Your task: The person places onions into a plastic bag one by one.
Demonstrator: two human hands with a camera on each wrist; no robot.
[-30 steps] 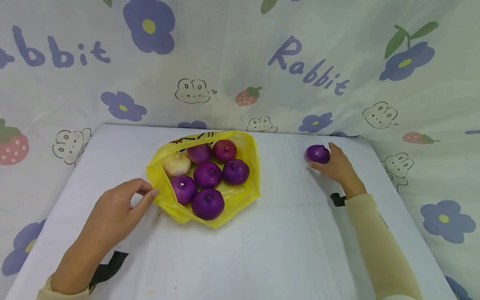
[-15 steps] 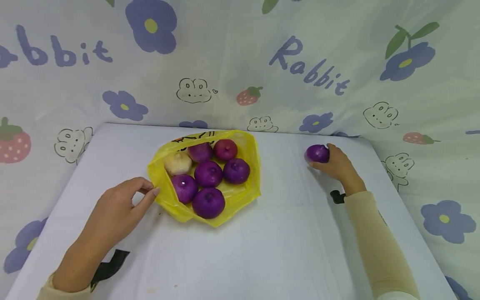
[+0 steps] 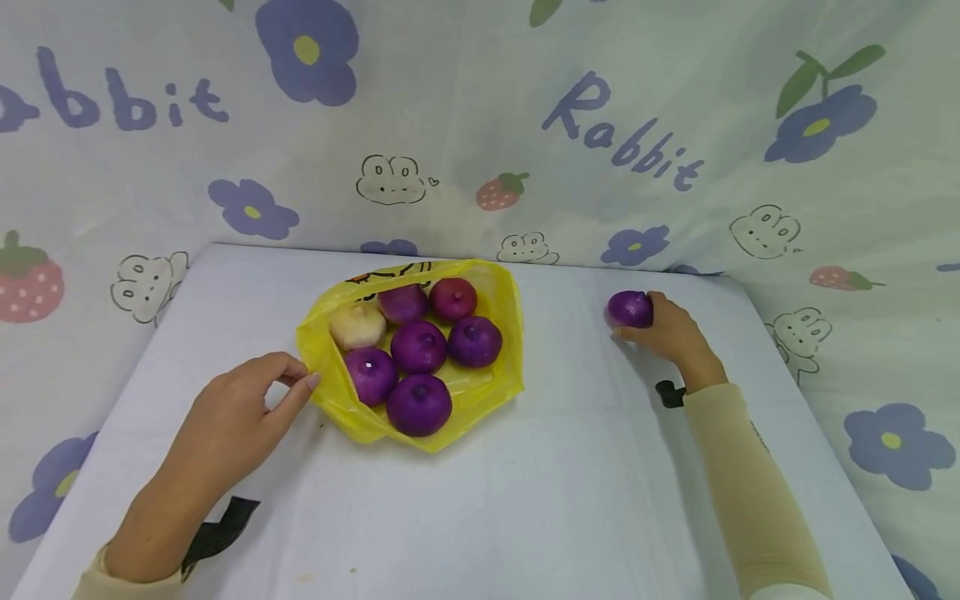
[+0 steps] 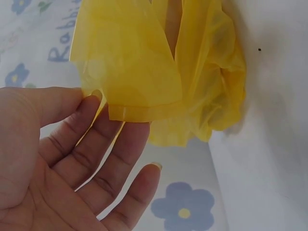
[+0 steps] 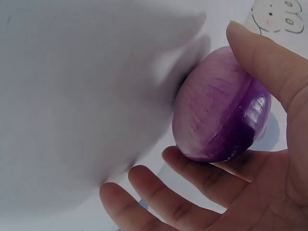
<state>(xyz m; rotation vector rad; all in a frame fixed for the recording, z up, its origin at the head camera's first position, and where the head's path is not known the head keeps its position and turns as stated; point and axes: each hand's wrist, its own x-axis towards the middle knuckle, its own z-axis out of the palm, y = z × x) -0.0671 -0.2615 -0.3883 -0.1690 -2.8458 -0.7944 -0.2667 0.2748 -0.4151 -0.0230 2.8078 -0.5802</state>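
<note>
In the head view a yellow plastic bag (image 3: pixel 333 404) lies wide open on the table, holding several purple onions (image 3: pixel 417 347) and one pale onion (image 3: pixel 358 326). My left hand (image 3: pixel 228 421) pinches the bag's left edge between thumb and forefinger; the left wrist view shows the thin yellow film (image 4: pixel 139 62) at those fingertips. Off to the right, my right hand (image 3: pixel 672 337) holds a single purple onion (image 3: pixel 628 309). Its thumb and forefinger lie on opposite sides of the onion (image 5: pixel 216 110) in the right wrist view, the other fingers spread below, close over the white surface.
A white-covered table (image 3: pixel 487 508) carries everything. Behind it hangs a cloth backdrop (image 3: pixel 450 108) printed with rabbits, flowers and strawberries. Black straps (image 3: pixel 221 533) show beside both wrists.
My right hand has shifted slightly left with the onion in its grasp. The left hand keeps its pinch on the bag; the whole head view has drifted slightly.
</note>
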